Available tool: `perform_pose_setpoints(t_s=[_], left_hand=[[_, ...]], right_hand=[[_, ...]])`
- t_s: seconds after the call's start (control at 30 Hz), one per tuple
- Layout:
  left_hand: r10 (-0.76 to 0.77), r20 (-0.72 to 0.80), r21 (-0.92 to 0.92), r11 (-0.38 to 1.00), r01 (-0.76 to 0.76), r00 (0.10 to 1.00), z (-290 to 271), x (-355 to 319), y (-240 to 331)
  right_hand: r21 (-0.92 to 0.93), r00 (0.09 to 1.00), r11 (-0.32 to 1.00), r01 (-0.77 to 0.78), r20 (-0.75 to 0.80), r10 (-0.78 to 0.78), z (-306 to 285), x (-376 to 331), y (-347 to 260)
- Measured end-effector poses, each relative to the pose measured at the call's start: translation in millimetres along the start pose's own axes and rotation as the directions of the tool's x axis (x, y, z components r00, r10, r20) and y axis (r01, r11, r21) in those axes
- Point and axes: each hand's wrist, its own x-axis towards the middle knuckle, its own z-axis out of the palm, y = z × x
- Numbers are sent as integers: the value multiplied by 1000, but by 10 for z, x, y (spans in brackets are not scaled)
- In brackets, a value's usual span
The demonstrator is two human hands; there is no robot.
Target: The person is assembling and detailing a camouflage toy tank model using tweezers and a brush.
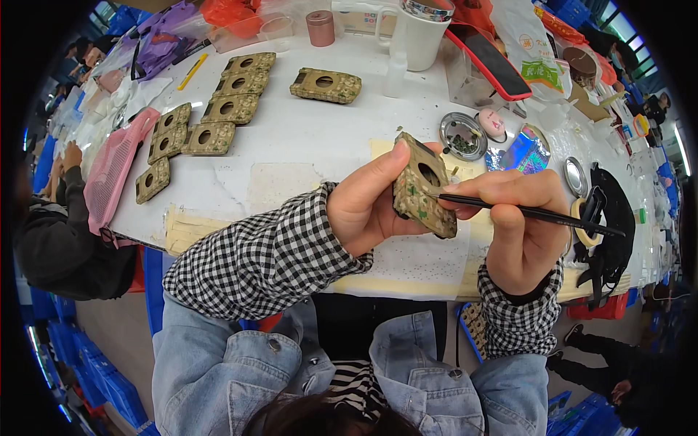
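Hair (320,421) runs offscreen; left grip (363,195), partly hidden, clasps hull (411,190); right grip (525,218) pinches brush (539,213).

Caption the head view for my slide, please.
Left hand holds a camouflage model hull; right hand holds a thin black brush.

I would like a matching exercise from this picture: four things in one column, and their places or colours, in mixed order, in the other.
1. Thin brush
2. Mug
3. Mesh pouch
4. Phone

A. Pink
B. Held in the right hand
C. Black with a red edge
D. White

Pairs: 1-B; 2-D; 3-A; 4-C
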Motion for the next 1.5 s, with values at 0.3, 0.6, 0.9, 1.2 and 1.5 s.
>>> perform_pose_setpoints(t_s=[0.3,0.6,0.9,1.2,1.5], left_hand=[[1,-10,3,1000,-1,1000,0,-2,0],[4,-5,13,1000,-4,1000,-7,-2,-2],[-4,-13,10,1000,4,1000,-2,-8,0],[-8,-11,11,1000,8,1000,0,-4,1],[-7,-1,1,1000,7,1000,-18,-4,-7]], right_hand=[[7,1000,1000,3,3,-3,5,0,8],[17,1000,1000,3,11,-3,-3,1,5],[17,1000,1000,1,3,-1,6,-5,9],[-6,1000,1000,3,9,-3,-5,2,6],[59,999,998,32,5,-33,10,2,29]])
